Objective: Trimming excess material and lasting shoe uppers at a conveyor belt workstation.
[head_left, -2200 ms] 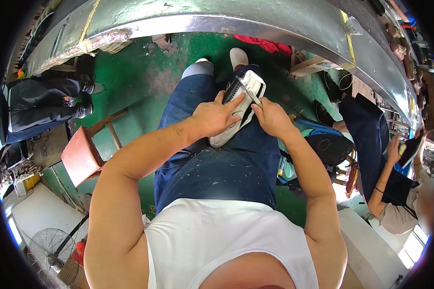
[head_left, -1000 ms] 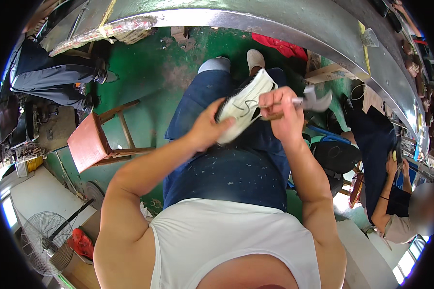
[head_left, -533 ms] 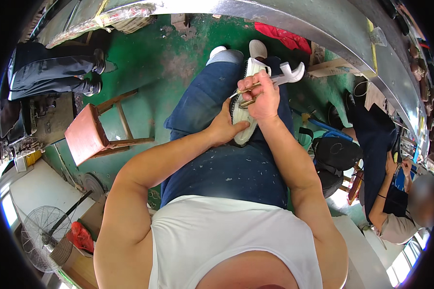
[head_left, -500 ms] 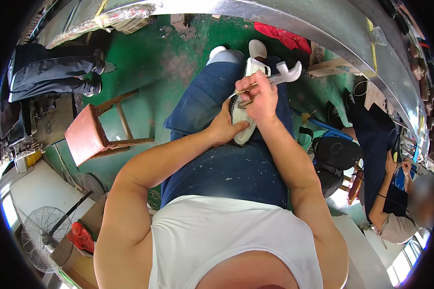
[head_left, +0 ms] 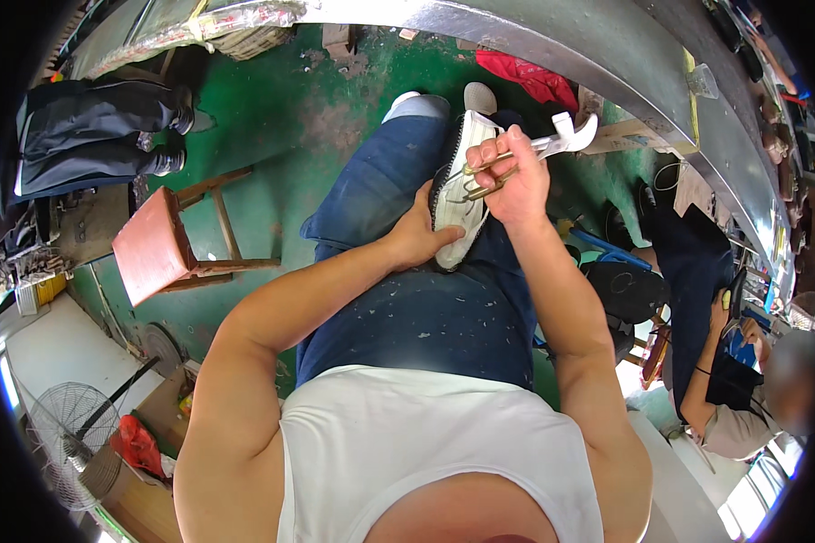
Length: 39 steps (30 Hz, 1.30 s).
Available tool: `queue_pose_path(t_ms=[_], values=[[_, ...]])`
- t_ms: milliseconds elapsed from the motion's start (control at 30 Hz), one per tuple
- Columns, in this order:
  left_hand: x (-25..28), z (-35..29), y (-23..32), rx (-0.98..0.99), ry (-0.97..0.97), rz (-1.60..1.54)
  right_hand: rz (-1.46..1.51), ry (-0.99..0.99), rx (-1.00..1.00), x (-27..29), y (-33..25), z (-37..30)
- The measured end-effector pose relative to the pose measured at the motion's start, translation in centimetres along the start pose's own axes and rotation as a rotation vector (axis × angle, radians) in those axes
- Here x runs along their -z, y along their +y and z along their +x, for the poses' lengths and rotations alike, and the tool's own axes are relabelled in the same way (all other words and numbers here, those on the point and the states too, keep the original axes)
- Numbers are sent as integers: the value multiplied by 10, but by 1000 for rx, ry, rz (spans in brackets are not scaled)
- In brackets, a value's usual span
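A half-made shoe (head_left: 453, 237) lies lengthwise on my lap with its pale bottom up. Dark toothed edging runs along its rim. My left hand (head_left: 417, 226) grips the heel-side half, thumb over the bottom and fingers round the left side. Closed around a pair of metal lasting pincers (head_left: 566, 136), my right hand (head_left: 521, 185) is above the shoe's right edge. The pincers' pale curved jaws and hammer-like knob point to the upper right. Their brass-coloured handles come out of my fingers to the left, over the shoe.
A metal-edged bench (head_left: 480, 32) curves across the far side. To my left are a wooden chair (head_left: 154, 244) with a pinkish seat, a fan (head_left: 72, 425) and a standing person's legs (head_left: 100, 136). A seated co-worker (head_left: 729, 425) handles something dark at the right. Red cloth (head_left: 525, 77) lies beneath the bench.
My right hand has moved rightward and slightly down with the pincers, drawing away from the shoe's left edge. My left hand still grips the shoe. The whole view has shifted slightly.
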<state>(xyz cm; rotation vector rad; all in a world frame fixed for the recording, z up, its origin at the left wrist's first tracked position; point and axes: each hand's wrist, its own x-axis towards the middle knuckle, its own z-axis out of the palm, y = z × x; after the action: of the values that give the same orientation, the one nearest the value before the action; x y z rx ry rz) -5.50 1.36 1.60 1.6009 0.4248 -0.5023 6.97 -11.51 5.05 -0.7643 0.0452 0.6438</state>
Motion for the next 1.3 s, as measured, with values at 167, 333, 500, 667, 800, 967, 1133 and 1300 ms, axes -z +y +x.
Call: queue_pose_path(t_ms=[167,333,500,667,800,967,1133,1300], values=[[-3,0,6,71,-39,90,-16,144,59,12,27,3],[-6,-1,2,33,-23,109,112,208,55,-2,38,5],[-2,3,5,-6,-38,52,327,227,-85,10,28,8],[1,7,8,-8,-6,84,299,-107,-268,10,-24,-33],[65,8,37,-205,-205,176,-448,205,-183,20,-43,-75],[123,7,74,-223,-257,597,-1162,-1,-312,43,-36,-102],[114,8,66,-229,-188,600,-1509,-307,-158,10,-23,-79],[104,19,54,-191,-4,598,-1583,-269,-24,14,-4,-73]])
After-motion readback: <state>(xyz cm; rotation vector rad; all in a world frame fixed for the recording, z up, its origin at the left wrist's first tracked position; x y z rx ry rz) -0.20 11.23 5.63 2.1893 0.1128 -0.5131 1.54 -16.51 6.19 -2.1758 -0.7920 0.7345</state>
